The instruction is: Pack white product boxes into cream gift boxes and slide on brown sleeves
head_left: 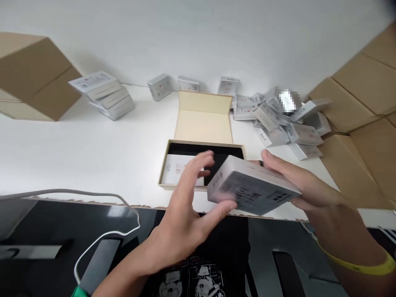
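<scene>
My right hand [297, 181] grips a small silver-grey carton [250, 185] by its right end, tilted above the table's front edge. Printed text shows on the side facing me. Around the carton's left end my left hand [188, 210] is spread, fingers apart; its thumb lies at the lower edge, and whether it touches I cannot tell. Just behind the hands is an open cream gift box [163, 165] with its lid [204, 123] folded back. In the left part of its black interior lies a white printed carton [176, 169]; the right part is largely covered by the held carton.
Silver cartons [272, 115] lie in a loose heap at the back right, beside large brown cardboard boxes [355, 103]. More cartons [108, 95] lean in a stack at the left, near another cardboard box [34, 78]. A white cable [123, 233] hangs over the table's front edge.
</scene>
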Demonstrator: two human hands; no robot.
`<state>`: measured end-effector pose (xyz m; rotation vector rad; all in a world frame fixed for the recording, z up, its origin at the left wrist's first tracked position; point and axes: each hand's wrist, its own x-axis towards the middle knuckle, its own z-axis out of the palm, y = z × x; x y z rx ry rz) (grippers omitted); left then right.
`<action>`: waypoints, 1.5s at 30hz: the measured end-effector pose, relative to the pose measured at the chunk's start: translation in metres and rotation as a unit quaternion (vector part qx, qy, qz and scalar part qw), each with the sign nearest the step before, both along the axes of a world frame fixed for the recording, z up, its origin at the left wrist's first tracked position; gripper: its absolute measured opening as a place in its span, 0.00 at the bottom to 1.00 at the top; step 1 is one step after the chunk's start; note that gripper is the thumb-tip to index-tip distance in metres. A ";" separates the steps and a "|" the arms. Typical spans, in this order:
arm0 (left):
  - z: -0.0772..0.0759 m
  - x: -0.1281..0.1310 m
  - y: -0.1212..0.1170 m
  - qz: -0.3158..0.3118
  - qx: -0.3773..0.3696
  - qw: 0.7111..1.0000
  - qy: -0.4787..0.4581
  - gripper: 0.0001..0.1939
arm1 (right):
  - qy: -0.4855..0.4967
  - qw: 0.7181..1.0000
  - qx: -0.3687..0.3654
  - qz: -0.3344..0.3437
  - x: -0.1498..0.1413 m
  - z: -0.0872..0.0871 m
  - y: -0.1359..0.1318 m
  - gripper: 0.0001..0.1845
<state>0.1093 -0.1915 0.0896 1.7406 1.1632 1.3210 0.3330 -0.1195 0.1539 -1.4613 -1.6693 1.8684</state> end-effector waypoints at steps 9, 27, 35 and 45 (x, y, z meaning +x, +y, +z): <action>0.006 -0.006 -0.006 0.027 -0.161 0.935 -0.314 0.19 | -0.043 0.819 0.556 0.137 -0.013 -0.033 -0.002 0.51; -0.017 -0.034 0.015 0.122 0.154 0.931 0.307 0.33 | -0.348 0.779 0.444 0.275 0.020 -0.042 0.023 0.43; -0.018 -0.030 0.022 0.062 0.125 0.849 0.509 0.59 | -0.332 0.833 0.348 0.273 -0.003 -0.030 0.037 0.35; -0.011 -0.028 0.041 -0.028 0.100 0.796 0.596 0.46 | -0.281 0.761 0.457 0.364 -0.037 -0.036 0.031 0.28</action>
